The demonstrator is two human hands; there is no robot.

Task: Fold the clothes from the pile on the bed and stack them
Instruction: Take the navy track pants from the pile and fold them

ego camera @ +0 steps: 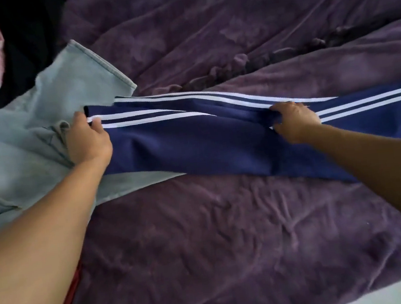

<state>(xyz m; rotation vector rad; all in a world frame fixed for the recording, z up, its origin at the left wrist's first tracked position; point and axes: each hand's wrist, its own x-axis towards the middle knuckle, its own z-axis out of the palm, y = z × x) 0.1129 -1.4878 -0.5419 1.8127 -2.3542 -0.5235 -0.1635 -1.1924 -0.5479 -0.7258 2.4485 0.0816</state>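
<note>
Navy track pants (194, 150) run off the R edge, so that end's cut off; pile (21, 39) top L is blurred, dark w/ pink bits. Pants have white side stripes, lie stretched across purple bedspread (230, 248), L end over pale denim (14, 153). Left hand (88, 139) pinches the striped end, right hand (296, 123) grips bunched fabric mid-length

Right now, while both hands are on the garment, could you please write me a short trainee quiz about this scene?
1. True or false: the left hand and the right hand both grip the navy track trousers with white side stripes.
2. What lies under the trousers' left end? A) pale blue denim jeans B) a white towel C) a wooden tray
3. Fill in: the wrinkled bedspread is ____.
Key: 1 true; 2 A; 3 purple.
</note>
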